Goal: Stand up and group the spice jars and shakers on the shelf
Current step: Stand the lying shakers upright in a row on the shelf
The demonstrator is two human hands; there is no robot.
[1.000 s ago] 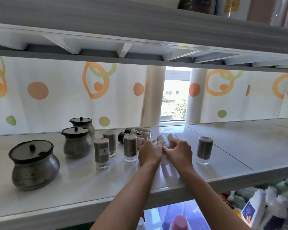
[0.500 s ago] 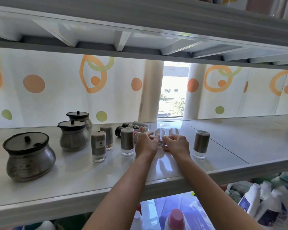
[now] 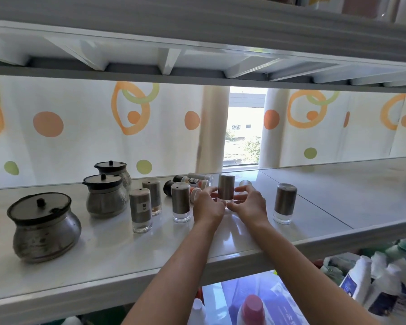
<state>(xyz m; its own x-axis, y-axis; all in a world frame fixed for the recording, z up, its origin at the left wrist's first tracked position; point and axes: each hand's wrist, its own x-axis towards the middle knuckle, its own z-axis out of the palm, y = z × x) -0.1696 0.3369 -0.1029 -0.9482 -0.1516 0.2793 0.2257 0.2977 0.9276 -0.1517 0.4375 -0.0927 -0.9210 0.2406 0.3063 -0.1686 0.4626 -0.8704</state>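
Several steel-topped glass shakers stand on the white shelf (image 3: 108,261): a labelled shaker (image 3: 140,209), one behind it (image 3: 152,195), a third (image 3: 180,201), and a lone shaker (image 3: 285,202) to the right. My left hand (image 3: 208,207) and my right hand (image 3: 250,205) cup the lower part of another shaker (image 3: 226,189), which is upright between them. Just behind it a steel-topped shaker (image 3: 245,183) lies on its side. Printed spice bottles (image 3: 197,181) and a black-capped jar (image 3: 168,187) lie tipped over behind the left hand.
Three lidded metal pots stand at the left: a large pot (image 3: 42,228), a middle pot (image 3: 104,195) and a rear pot (image 3: 113,170). An upper shelf (image 3: 197,31) hangs low overhead. Cleaning bottles (image 3: 361,277) fill the space below the shelf.
The shaker that lay on its side between my hands now stands upright in them. The view has shifted slightly closer to the shelf.
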